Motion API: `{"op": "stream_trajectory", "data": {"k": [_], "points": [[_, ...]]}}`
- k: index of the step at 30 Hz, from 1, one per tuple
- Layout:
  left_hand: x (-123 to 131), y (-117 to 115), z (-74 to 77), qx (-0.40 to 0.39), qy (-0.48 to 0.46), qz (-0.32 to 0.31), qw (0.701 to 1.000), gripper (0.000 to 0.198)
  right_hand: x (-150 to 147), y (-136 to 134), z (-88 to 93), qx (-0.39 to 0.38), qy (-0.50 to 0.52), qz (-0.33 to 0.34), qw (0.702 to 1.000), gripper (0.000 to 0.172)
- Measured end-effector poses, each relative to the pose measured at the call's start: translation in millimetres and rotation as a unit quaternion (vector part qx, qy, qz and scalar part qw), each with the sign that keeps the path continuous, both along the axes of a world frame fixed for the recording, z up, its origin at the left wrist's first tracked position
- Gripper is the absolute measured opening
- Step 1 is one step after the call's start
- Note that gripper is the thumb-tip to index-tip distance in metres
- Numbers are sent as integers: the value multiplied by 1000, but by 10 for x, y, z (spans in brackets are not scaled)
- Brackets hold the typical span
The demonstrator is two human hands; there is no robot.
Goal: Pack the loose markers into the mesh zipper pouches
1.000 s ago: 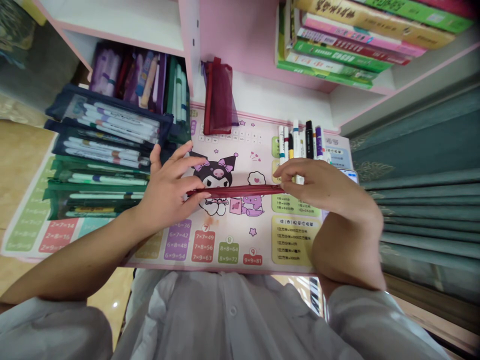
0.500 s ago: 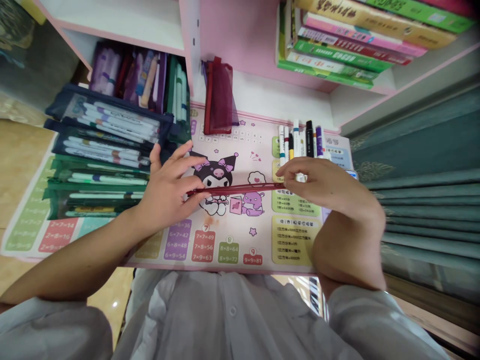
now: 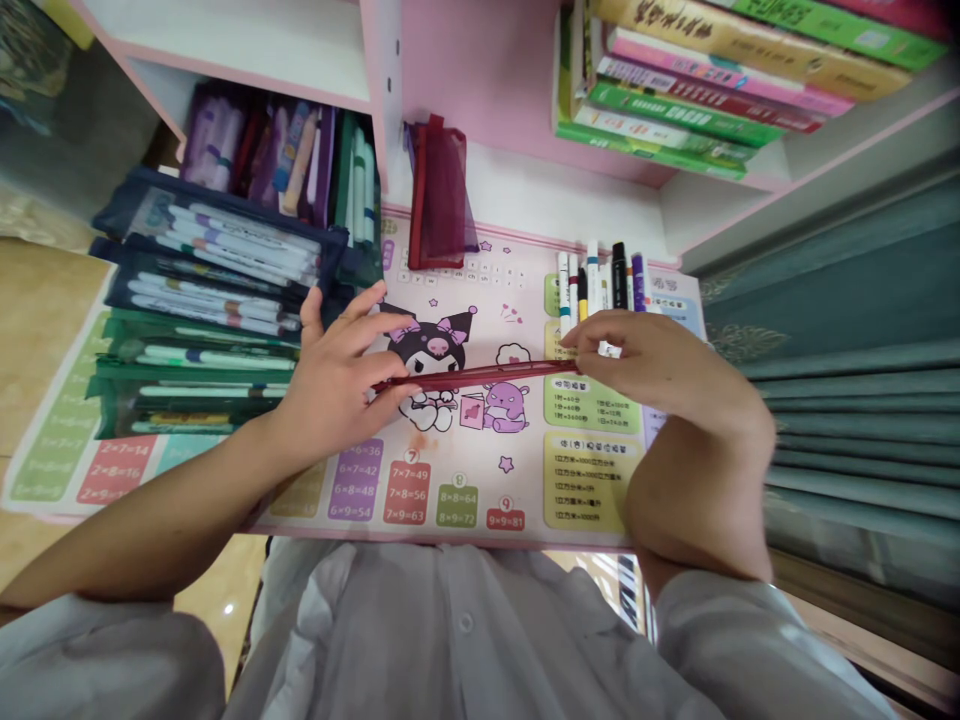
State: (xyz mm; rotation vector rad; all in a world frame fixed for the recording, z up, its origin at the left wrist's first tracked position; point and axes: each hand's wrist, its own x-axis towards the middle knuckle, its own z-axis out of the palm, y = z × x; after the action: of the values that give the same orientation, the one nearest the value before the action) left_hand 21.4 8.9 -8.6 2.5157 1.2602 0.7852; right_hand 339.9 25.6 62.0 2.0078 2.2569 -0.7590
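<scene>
A dark red zippered mesh pouch is stretched edge-on between my two hands, above the cartoon on the desk mat. My left hand pinches its left end between thumb and index finger, with the other fingers spread. At the right end, the fingertips of my right hand are closed on the pouch's corner; the exact grip is partly hidden by the hand. Several markers lie side by side just beyond my right hand. Green mesh pouches with pens inside lie left of my left hand.
Navy pouches filled with markers lie at the left, and more filled pouches stand in the lower shelf. Another dark red mesh pouch lies at the back. Stacked books occupy the right shelf. A teal curtain hangs at the right.
My right hand has shifted slightly to the right and up along the pouch's right end. My left hand keeps its pinch in the same place.
</scene>
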Motion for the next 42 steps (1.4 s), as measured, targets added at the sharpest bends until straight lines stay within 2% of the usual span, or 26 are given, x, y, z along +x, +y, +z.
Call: {"op": "stream_trajectory", "data": {"k": [17,23,42], "points": [[2,2,-7,-2,1,5,1000,27,142,35,-47,39,2,-2,999,16],[1,-2,-2,1,6,4,1000,26,140,56,-4,10,-41,-35,999,17],[1,-2,0,-5,-11,-6,1000,24,176,68,21,28,-48,-30,998,19]]}}
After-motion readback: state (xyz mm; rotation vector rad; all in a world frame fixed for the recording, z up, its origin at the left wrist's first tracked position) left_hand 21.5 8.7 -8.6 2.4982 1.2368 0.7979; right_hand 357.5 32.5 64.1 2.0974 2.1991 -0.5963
